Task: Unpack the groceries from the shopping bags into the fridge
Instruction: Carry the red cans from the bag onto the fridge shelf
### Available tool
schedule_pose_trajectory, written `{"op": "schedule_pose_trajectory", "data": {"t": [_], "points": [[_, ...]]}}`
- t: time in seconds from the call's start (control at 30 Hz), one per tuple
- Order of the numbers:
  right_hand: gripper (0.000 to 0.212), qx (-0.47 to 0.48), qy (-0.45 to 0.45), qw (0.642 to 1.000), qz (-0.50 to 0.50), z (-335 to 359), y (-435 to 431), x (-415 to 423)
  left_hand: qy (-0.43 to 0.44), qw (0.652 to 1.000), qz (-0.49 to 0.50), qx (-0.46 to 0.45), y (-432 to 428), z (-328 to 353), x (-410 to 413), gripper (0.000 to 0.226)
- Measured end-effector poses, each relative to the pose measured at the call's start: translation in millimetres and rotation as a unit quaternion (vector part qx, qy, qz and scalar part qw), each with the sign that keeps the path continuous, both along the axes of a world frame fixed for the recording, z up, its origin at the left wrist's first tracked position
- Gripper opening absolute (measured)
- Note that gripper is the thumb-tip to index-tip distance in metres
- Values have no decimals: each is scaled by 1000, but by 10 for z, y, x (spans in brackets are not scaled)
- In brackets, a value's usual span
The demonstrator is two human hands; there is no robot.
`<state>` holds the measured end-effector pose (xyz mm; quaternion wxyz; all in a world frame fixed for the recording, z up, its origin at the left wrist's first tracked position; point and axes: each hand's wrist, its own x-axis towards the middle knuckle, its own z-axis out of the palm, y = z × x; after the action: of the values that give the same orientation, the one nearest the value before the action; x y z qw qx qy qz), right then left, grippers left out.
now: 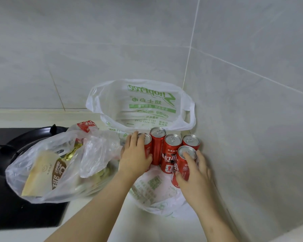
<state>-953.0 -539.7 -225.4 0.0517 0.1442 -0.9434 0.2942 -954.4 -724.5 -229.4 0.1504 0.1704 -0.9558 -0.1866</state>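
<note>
— Where are the cans?
— In the counter's (pixel 147 227) corner, five red cans (pixel 171 154) stand on the green-printed, mirrored "Shopfree" bag (pixel 147 105). The left hand (pixel 135 158) wraps the leftmost can (pixel 148 149); the right hand (pixel 196 175) clasps the front can (pixel 181 167).

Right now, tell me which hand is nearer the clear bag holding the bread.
Left. The left hand grips the leftmost can, just beside the clear bag; the right hand grips the front can, farther off toward the wall.
</note>
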Motion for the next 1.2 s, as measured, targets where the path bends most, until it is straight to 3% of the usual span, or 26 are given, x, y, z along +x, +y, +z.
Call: {"op": "schedule_pose_trajectory", "data": {"t": [0.27,0.63,0.8,0.9,1.03,1.2], "points": [[59,-31,3,999,14,-41,30,1,74,996,-10,53,97,-44,122,39],[62,-30,-1,999,20,-22,33,19,96,982,49,153,233,123,258,53],[62,-29,0,999,18,-32,37,18,77,982,34,170,287,113,281,79],[59,-14,17,1000,14,-43,34,-4,62,981,44,177,271,115,282,69],[45,2,107,994,-3,-69,-26,-159,53,979,42,193,214,85,278,61],[35,3,129,991,21,-83,-117,-273,79,971,36,221,215,-11,258,56]]}}
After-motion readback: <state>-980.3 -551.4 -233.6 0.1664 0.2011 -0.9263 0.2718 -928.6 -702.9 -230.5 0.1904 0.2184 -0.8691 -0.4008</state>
